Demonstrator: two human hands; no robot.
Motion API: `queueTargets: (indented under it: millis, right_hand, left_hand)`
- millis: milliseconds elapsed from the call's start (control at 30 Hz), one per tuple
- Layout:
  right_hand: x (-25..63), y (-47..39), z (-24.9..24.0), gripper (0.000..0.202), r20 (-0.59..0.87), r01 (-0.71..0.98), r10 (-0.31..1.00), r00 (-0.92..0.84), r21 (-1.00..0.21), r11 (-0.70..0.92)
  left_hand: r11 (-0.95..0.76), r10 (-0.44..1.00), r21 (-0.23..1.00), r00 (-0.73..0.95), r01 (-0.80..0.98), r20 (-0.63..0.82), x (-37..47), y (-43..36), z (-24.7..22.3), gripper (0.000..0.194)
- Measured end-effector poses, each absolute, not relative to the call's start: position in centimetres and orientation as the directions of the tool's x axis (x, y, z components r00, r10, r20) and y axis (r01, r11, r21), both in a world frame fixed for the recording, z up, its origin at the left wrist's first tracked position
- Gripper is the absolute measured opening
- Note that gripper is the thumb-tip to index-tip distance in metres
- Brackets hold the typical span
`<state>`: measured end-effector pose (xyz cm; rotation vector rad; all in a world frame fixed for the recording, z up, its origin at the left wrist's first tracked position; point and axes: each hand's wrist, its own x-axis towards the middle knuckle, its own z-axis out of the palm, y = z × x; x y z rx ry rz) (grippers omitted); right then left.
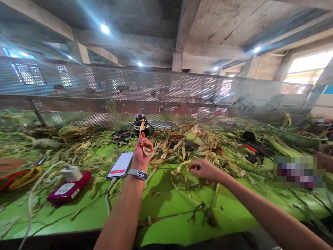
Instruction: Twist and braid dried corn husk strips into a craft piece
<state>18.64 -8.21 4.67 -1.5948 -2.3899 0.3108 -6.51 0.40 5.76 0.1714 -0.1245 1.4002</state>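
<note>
My left hand, a watch on its wrist, is raised over the green table with its fingers closed around pale dried leaves. One dry strip stands up above its fingertips. To the right and lower, my right hand is closed, its fingers curled together; whatever is in them cannot be made out. Dried plant stems lie just beside and under it. A bare, branching dry stalk rests nearer the table's front edge. Beyond both hands spreads a heap of dry leaves.
A lit phone lies left of my left forearm, its cable running forward. A magenta power strip holds a white charger. Orange and yellow-handled scissors lie far left. A black flask stands before a perforated metal screen.
</note>
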Motion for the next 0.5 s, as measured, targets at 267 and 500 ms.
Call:
queueTargets:
  millis: [267,500]
  right_hand:
    - [19.9,1.7,5.4,0.031,0.087,0.998,0.995,-0.054,-0.013,0.055]
    - [19.1,4.3,4.0,0.033,-0.036,0.989,0.997,-0.064,0.129,0.068]
  left_hand:
    - [0.186,0.971,0.202,0.211,-0.962,0.11,-4.8,0.2,5.3,0.025]
    - [0.204,0.971,0.285,0.232,-0.936,0.066,-3.9,0.0,5.0,0.026]
